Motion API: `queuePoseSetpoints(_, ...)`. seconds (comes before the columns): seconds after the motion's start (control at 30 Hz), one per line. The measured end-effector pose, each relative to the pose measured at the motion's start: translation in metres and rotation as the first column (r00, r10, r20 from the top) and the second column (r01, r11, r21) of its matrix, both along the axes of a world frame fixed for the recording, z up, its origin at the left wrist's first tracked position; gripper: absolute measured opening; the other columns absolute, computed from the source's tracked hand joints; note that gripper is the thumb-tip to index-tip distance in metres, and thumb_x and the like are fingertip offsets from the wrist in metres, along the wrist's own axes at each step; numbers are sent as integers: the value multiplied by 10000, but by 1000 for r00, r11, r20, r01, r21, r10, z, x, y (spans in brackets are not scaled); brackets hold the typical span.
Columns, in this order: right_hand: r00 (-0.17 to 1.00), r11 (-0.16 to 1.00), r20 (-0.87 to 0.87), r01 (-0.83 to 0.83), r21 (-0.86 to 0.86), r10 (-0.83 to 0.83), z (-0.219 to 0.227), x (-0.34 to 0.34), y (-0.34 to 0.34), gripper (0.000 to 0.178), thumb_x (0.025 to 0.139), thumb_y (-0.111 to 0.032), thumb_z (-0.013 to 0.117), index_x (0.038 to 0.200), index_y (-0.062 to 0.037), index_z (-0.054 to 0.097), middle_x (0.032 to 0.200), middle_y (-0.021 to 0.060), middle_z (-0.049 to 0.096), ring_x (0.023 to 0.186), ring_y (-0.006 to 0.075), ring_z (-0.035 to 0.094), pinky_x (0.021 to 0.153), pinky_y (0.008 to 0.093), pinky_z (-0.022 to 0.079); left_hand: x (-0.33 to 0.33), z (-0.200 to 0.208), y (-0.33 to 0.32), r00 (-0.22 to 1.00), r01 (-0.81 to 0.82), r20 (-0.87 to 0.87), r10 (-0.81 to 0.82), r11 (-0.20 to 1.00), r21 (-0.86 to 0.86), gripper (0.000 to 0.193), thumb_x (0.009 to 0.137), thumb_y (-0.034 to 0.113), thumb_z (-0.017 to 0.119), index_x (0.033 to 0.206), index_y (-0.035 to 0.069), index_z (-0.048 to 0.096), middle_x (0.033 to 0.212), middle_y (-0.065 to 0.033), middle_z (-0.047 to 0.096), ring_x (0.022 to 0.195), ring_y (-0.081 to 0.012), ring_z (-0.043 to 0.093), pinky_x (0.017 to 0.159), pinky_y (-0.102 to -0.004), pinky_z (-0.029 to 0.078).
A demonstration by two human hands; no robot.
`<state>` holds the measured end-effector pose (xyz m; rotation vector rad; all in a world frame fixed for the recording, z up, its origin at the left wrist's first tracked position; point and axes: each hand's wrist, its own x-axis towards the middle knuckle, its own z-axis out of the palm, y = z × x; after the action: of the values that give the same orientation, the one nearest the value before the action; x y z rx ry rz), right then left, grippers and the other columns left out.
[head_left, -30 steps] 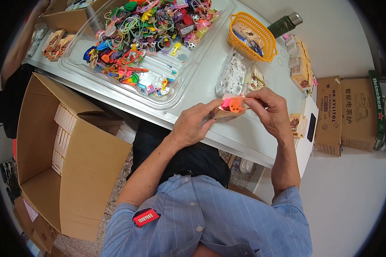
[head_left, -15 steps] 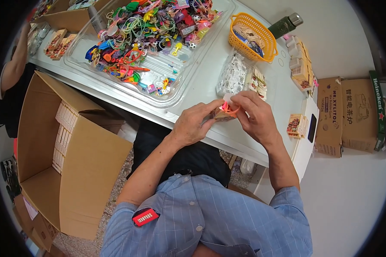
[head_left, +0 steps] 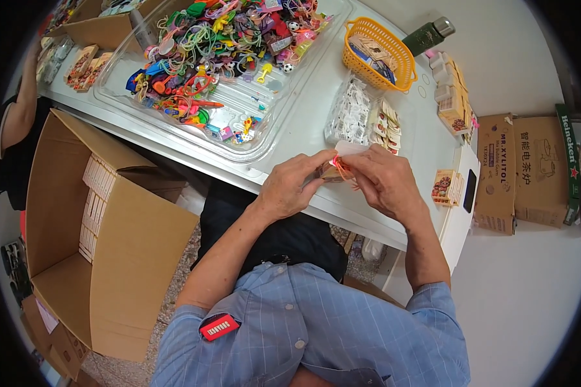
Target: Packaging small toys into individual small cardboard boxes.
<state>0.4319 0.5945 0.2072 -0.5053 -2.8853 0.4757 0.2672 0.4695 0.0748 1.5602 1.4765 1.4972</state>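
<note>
Over the table's front edge, my left hand (head_left: 285,187) is closed around a small box (head_left: 351,148) whose pale flap stands up; most of the box is hidden by my fingers. My right hand (head_left: 391,182) pinches an orange-pink cord trinket (head_left: 342,169) at the box's open end. Part of the trinket seems to be inside the box, but my fingers cover how much. Just beyond my hands lie a clear tray of small white packets (head_left: 353,109) and a pile of flat printed cards or packets (head_left: 386,126).
A large clear tub (head_left: 265,145) of mixed small toys fills the table's far left. Behind sit a yellow basket (head_left: 361,69) and a green flask (head_left: 427,37). Small printed boxes (head_left: 445,187) stand beside a phone (head_left: 469,191). An open carton (head_left: 135,258) is at left, near another person's arm (head_left: 22,109).
The orange-pink cord has gone lower toward the box, and its loop no longer spreads wide. My right fingers have closed in nearer the opening, and more of the pale flap shows.
</note>
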Motion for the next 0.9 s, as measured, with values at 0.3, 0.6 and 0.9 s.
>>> queuePoseSetpoints(0.3,939,999,339,-39,-36,49,7,-11,-13,343,891,-142,726,1219,-63,671,1164,164,685,1030,350,641,859,417,548,0,0,0,1000,-6,13,6,1000,3,645,837,10,714,1441,139,528,995,-159,680,911,-335,671,815,-420,547)
queuePoseSetpoints(0.6,992,977,-112,33,-210,-57,5,22,-14,437,823,35,750,1239,-67,665,1216,144,684,1100,319,674,910,403,557,-1,1,0,1000,-1,-9,1,1000,12,658,830,-8,716,1445,131,528,984,-158,678,909,-335,672,817,-420,547)
queuePoseSetpoints(0.9,805,813,-370,221,-539,-464,4,49,8,226,938,-67,687,1150,10,685,1108,140,708,925,207,692,740,348,581,0,5,0,1000,12,10,-13,1000,6,637,827,-26,708,1427,121,550,1051,-148,688,926,-331,664,826,-418,546)
